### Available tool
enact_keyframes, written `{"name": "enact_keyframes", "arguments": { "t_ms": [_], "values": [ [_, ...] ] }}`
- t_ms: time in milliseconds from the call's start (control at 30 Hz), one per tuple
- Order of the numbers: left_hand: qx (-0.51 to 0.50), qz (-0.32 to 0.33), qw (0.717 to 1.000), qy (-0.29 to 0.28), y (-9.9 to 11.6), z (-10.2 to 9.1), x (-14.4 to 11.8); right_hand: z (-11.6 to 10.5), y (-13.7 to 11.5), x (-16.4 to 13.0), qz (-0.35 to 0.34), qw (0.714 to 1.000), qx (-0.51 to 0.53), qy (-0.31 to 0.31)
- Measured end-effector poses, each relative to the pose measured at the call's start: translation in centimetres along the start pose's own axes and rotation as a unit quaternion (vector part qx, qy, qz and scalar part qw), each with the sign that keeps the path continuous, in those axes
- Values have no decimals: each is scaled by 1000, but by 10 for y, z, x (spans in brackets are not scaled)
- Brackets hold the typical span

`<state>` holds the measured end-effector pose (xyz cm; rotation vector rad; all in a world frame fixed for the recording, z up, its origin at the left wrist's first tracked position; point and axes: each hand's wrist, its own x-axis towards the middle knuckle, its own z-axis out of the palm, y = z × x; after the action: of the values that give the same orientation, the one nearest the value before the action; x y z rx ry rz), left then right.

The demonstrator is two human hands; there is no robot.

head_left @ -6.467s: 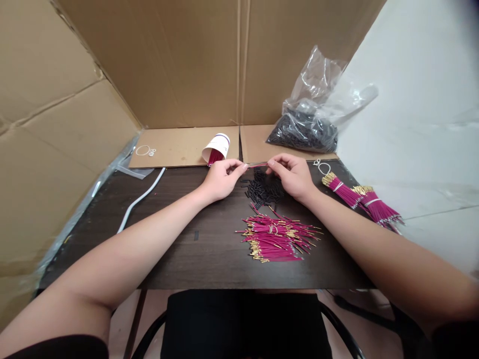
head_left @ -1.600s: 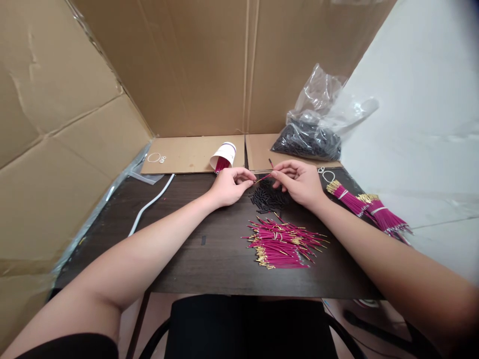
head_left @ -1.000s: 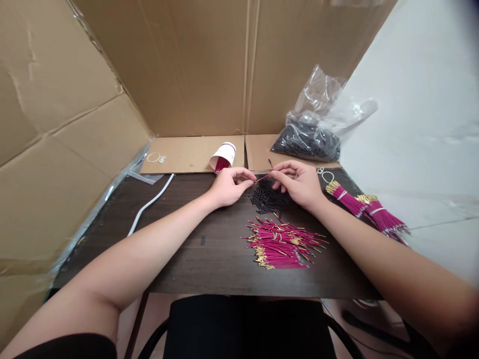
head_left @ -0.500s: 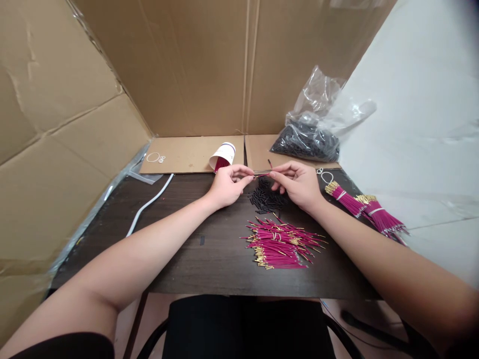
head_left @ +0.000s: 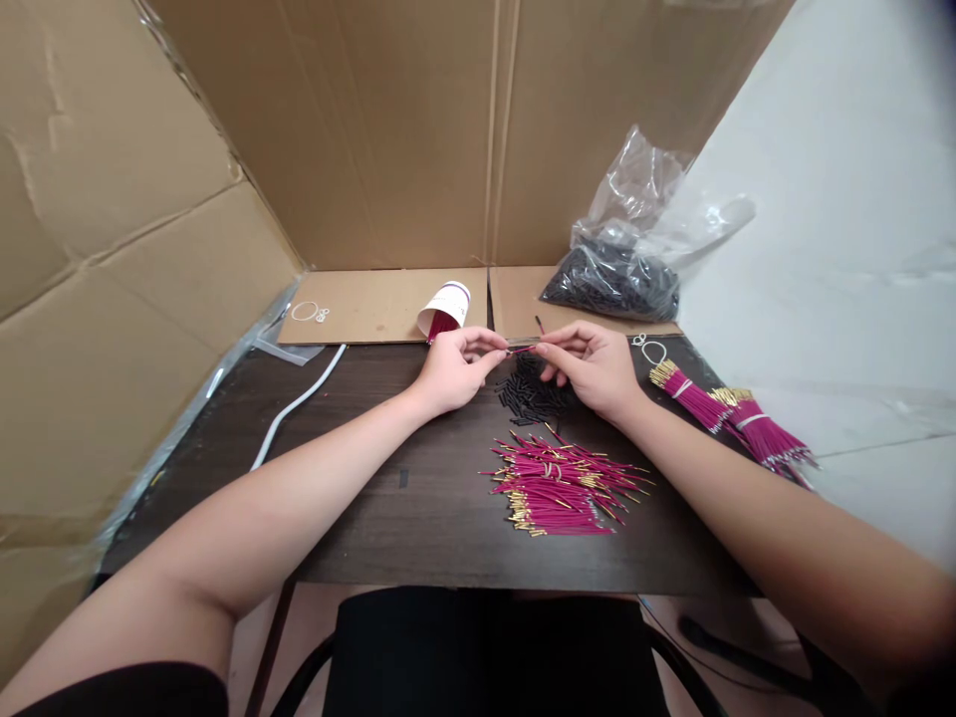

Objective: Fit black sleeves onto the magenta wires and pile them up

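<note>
A short magenta wire (head_left: 523, 350) is stretched between my two hands above the table. My left hand (head_left: 457, 370) pinches its left end between thumb and fingers. On the other side, my right hand (head_left: 596, 370) is closed on the wire with thumb and index finger. Another thin piece with a black tip (head_left: 539, 324) sticks up by the right fingertips; how it is held is unclear. Just below the hands lies a heap of small black sleeves (head_left: 529, 398). Nearer me is a pile of magenta wires (head_left: 557, 483) with gold-coloured ends, some strands tied together.
A white paper cup (head_left: 452, 301) holding magenta wires lies tipped behind my left hand. Tied wire bundles (head_left: 769, 430) rest at right. A clear bag (head_left: 616, 284) of black pieces leans at the back, near cardboard walls. A white cable (head_left: 293, 406) and rubber bands (head_left: 305, 312) lie left.
Almost nothing differs. The wire stays between both hands, with only a very slight shift at the fingertips, and the view has tilted a little.
</note>
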<state>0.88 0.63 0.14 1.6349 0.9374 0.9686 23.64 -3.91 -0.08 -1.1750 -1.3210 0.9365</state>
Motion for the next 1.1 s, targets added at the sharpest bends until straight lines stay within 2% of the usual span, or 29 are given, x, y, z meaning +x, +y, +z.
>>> {"name": "enact_keyframes", "arguments": {
  "t_ms": [667, 767, 933, 1100],
  "values": [
    [3, 11, 1000, -11, -2, 1, 0, 0, 3, -1, -36, 998, -40, -15],
    [2, 14, 1000, -8, -3, 1, 0, -3, 9, 1, -58, 994, -88, -15],
    [1, 5, 1000, -7, -3, 1, 0, -8, 13, 4, -137, 975, -175, -4],
    [4, 10, 1000, 1, -3, 1, 1, -8, 11, 5, -162, 971, -178, -9]
  ]
}}
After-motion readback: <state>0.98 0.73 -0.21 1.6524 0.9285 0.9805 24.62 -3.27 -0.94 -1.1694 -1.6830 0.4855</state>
